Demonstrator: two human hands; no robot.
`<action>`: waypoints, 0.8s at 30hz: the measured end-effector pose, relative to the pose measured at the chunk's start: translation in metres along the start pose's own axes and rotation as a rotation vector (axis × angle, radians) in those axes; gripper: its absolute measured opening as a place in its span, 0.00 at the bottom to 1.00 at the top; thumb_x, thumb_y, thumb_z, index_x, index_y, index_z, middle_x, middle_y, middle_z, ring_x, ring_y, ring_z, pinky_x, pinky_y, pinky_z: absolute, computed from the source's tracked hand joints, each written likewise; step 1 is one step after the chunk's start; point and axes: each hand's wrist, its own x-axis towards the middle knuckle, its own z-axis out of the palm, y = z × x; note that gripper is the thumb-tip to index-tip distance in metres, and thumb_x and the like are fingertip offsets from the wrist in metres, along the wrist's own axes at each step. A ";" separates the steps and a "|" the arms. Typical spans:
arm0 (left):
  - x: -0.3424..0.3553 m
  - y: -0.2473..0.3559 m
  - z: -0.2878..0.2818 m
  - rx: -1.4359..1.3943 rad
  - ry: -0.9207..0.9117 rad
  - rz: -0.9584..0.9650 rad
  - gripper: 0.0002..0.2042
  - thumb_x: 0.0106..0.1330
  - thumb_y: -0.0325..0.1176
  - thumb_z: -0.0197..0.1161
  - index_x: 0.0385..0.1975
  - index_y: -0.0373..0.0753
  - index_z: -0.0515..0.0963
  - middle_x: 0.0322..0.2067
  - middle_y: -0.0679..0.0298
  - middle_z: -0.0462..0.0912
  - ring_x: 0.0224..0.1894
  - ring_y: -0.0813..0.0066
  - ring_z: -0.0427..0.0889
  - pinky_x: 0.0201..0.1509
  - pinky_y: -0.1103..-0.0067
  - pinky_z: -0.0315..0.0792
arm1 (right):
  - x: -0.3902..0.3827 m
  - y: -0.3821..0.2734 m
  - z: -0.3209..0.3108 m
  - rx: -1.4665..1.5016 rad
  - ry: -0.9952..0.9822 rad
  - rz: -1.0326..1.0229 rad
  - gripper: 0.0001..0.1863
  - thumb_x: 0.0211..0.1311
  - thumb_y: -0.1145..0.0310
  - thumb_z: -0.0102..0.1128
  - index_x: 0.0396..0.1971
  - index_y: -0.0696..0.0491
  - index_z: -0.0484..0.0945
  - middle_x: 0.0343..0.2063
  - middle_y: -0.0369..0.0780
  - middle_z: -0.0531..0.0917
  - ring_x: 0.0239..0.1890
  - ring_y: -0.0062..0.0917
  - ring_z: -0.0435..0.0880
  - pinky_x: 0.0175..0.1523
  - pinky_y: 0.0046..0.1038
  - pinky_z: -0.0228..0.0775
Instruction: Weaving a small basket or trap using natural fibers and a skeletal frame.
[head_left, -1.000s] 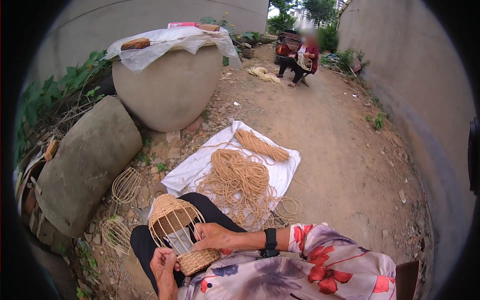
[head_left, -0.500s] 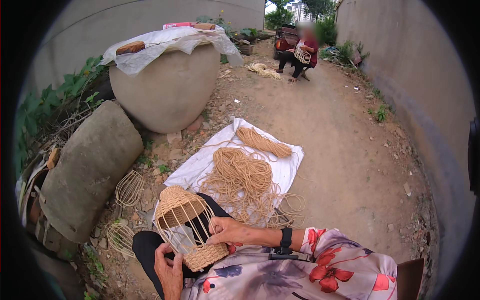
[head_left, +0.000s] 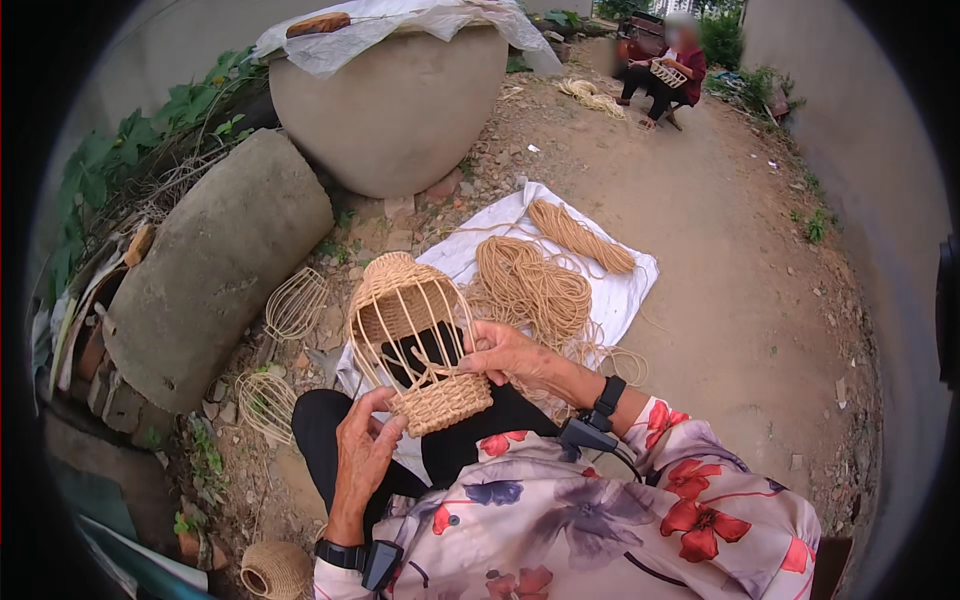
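A partly woven basket (head_left: 440,400) with a domed woven end, upright bare ribs and a woven band at the near end is held over my lap. My left hand (head_left: 368,435) grips its lower left edge, thumb beside the band. My right hand (head_left: 505,355) grips the ribs at its right side, above the band. Behind it, loose coils of tan cord (head_left: 535,290) and a twisted hank (head_left: 580,235) lie on a white sheet (head_left: 630,300).
Wire-like frames (head_left: 296,305) and a woven piece (head_left: 275,570) lie at left, near a concrete slab (head_left: 210,270). A large pot (head_left: 390,120) under plastic stands behind. A seated person (head_left: 670,85) holds pale work on the dirt path (head_left: 740,280), walled at right.
The basket and both my hands have lifted and moved up and rightward, with more of my left wrist showing. The surroundings appear higher and further right in the view.
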 end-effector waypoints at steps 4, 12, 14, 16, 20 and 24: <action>0.011 -0.010 0.003 -0.078 -0.060 -0.057 0.15 0.60 0.32 0.67 0.46 0.37 0.78 0.36 0.63 0.79 0.23 0.80 0.78 0.26 0.82 0.71 | -0.004 0.000 -0.010 0.021 0.011 0.011 0.17 0.55 0.64 0.71 0.34 0.52 0.69 0.20 0.31 0.73 0.14 0.11 0.68 0.16 0.14 0.55; 0.016 0.028 0.001 0.267 0.113 0.230 0.13 0.56 0.26 0.68 0.42 0.37 0.80 0.36 0.65 0.74 0.25 0.80 0.71 0.30 0.82 0.68 | -0.002 -0.001 -0.002 0.011 -0.003 -0.006 0.17 0.54 0.65 0.73 0.32 0.52 0.70 0.20 0.31 0.74 0.14 0.11 0.68 0.17 0.13 0.55; 0.012 0.021 0.009 0.247 0.091 0.232 0.09 0.57 0.26 0.68 0.38 0.35 0.81 0.36 0.65 0.73 0.26 0.80 0.71 0.31 0.83 0.68 | -0.007 0.005 0.004 0.012 0.009 -0.004 0.17 0.54 0.65 0.73 0.32 0.52 0.70 0.21 0.31 0.74 0.14 0.11 0.68 0.17 0.13 0.55; 0.015 0.020 0.010 0.218 0.078 0.196 0.06 0.58 0.25 0.66 0.34 0.33 0.81 0.36 0.64 0.74 0.27 0.80 0.73 0.31 0.84 0.69 | -0.006 0.007 0.005 0.017 0.029 -0.002 0.17 0.54 0.64 0.73 0.32 0.52 0.70 0.20 0.31 0.74 0.13 0.11 0.68 0.17 0.13 0.55; 0.013 0.008 0.003 0.141 0.138 0.284 0.06 0.58 0.25 0.65 0.33 0.32 0.80 0.33 0.61 0.78 0.29 0.73 0.79 0.32 0.79 0.72 | -0.010 0.012 0.003 0.049 0.009 -0.017 0.17 0.54 0.64 0.72 0.32 0.52 0.70 0.19 0.30 0.74 0.13 0.12 0.69 0.17 0.13 0.56; 0.011 0.004 -0.008 0.263 0.264 0.296 0.03 0.59 0.24 0.62 0.30 0.32 0.76 0.33 0.62 0.79 0.26 0.75 0.76 0.29 0.79 0.70 | -0.002 -0.002 -0.002 0.095 0.039 0.002 0.15 0.55 0.67 0.71 0.32 0.53 0.70 0.20 0.31 0.75 0.15 0.12 0.71 0.18 0.14 0.60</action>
